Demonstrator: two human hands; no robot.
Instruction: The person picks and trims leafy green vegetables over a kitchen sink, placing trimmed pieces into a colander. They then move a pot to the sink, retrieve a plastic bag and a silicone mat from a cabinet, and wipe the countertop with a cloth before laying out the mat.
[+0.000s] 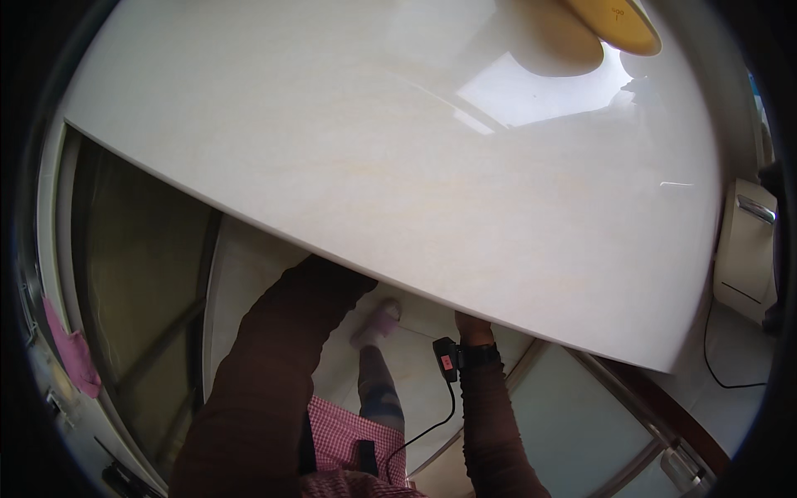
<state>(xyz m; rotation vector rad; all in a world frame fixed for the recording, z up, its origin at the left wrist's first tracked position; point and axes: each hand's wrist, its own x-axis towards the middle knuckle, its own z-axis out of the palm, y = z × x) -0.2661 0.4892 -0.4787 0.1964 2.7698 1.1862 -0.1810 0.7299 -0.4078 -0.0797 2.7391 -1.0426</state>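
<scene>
A broad, glossy white tabletop or countertop spans the middle of the head view. My left arm, in a dark brown sleeve, reaches to its near edge; my left hand is hidden beneath that edge. To the right, the back of my right hand shows just below the edge, its fingers hidden under it. What either hand touches is not visible. My right wrist wears a black strap with a small black device and a cable. A yellow, rounded object with small writing stands at the top right, reflected in the surface.
Dark glass-like panels are at left, with a pink cloth beside their frame. A beige appliance or container stands at far right, a cord near it. Frosted panels lie at lower right. My leg and slipper show below, above a tiled floor.
</scene>
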